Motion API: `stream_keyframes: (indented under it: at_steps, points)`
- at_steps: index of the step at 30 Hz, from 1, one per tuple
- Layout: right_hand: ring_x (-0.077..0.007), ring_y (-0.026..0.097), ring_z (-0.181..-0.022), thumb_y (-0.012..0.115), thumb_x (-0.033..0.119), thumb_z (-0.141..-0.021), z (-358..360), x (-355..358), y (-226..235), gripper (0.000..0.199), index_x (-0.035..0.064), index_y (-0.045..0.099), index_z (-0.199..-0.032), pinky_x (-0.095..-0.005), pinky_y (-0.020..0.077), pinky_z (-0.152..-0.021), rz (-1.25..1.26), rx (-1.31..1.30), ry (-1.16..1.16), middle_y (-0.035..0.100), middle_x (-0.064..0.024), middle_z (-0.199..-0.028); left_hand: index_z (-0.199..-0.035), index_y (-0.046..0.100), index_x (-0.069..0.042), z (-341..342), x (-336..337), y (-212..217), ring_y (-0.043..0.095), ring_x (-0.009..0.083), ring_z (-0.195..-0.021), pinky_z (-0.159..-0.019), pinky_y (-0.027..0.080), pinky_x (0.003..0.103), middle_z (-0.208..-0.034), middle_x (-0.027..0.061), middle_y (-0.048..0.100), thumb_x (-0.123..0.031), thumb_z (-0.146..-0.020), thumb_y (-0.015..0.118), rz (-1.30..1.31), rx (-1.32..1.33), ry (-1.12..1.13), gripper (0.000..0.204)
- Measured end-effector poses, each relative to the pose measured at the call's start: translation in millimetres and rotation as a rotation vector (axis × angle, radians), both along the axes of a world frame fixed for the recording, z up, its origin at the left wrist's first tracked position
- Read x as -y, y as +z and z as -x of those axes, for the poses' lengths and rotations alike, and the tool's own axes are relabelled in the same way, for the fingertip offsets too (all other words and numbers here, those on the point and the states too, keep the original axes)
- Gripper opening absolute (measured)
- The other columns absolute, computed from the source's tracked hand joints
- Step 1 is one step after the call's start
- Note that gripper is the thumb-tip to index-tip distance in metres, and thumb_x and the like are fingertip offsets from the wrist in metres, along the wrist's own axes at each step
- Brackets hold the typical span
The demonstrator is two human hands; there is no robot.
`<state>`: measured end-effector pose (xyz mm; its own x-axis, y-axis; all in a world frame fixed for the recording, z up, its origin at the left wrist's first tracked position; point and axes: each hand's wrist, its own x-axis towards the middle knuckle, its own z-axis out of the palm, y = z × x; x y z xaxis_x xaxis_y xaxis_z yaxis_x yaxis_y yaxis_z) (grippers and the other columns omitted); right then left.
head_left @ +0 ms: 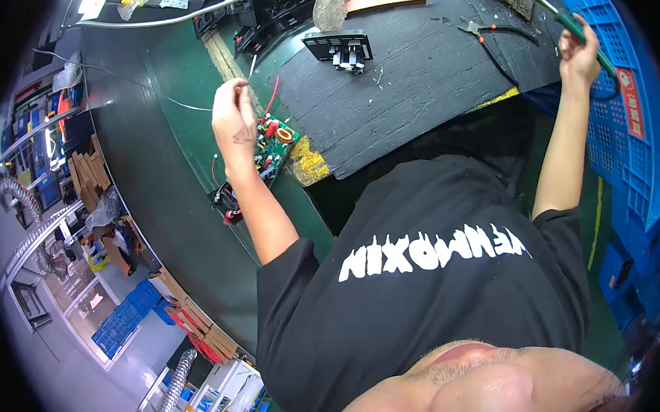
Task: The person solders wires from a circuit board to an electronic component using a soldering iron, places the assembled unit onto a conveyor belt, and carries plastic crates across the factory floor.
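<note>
My left hand [236, 122] is closed in a pinch above a green circuit board [273, 160], with a thin silvery solder wire [182, 104] running into it from the left. A red lead [272, 98] rises from the board beside my fingers. Out at the right, my right hand [580, 55] is wrapped round the green handle of a soldering iron [574, 29], whose metal shaft points up and left. A black panel with metal parts [344, 49] stands on the dark work board [414, 99] between my hands. Pliers with black and orange handles [488, 41] lie open nearer the right hand.
A blue plastic crate [607, 135] stands at the right, close by my right forearm. Black housings [278, 20] sit at the back. Yellow worn tape [310, 163] marks the work board's near left corner. A long green bench surface [175, 198] stretches along the left.
</note>
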<state>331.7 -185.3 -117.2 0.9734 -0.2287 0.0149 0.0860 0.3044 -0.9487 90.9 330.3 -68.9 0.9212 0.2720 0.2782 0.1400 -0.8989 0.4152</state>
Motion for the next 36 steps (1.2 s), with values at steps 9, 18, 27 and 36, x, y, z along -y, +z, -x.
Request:
stream_keyframes:
  at_steps: [9,18,27,36]
  points:
    - [-0.0299,0.065,-0.076,0.040,0.037,-0.092,96.2,28.2,-2.5,0.051,-0.0036,0.053,-0.119,-0.0315,0.0485,-0.058,-0.232,0.067,0.075,0.065,-0.0198,-0.092,-0.097,0.072,-0.010,22.9,93.5,-30.7,0.056,0.0195,-0.068,-0.062,0.042,0.031,-0.079,0.0045,0.059,-0.002,-0.070,0.072,0.004,0.328,-0.280,0.029]
    - [-0.0337,0.067,-0.069,0.045,0.038,-0.091,211.6,-64.6,-8.3,0.053,-0.0083,0.054,-0.115,-0.0340,0.0538,-0.051,-0.195,-0.075,0.355,0.065,-0.0274,-0.088,-0.086,0.072,-0.009,15.2,114.3,-44.6,0.053,0.0195,-0.081,-0.071,0.042,0.030,-0.086,0.0037,0.061,-0.002,-0.064,0.077,0.047,0.302,-0.214,0.024]
    - [-0.0307,0.067,-0.064,0.040,0.028,-0.090,217.4,-106.2,-15.5,0.045,-0.0079,0.058,-0.110,-0.0329,0.0541,-0.052,-0.155,-0.121,0.405,0.065,-0.0244,-0.083,-0.072,0.066,-0.011,4.6,124.7,-52.8,0.043,0.0222,-0.092,-0.079,0.035,0.028,-0.121,0.0060,0.062,-0.006,-0.059,0.077,0.009,0.285,-0.129,0.017]
    - [-0.0298,0.066,-0.062,0.040,0.026,-0.089,214.2,-119.3,-12.7,0.043,-0.0080,0.059,-0.108,-0.0331,0.0547,-0.053,-0.096,-0.130,0.403,0.065,-0.0234,-0.082,-0.073,0.066,-0.011,2.5,117.6,-66.5,0.044,0.0215,-0.091,-0.081,0.033,0.029,-0.121,0.0038,0.063,-0.006,-0.059,0.076,0.034,0.300,-0.125,0.018]
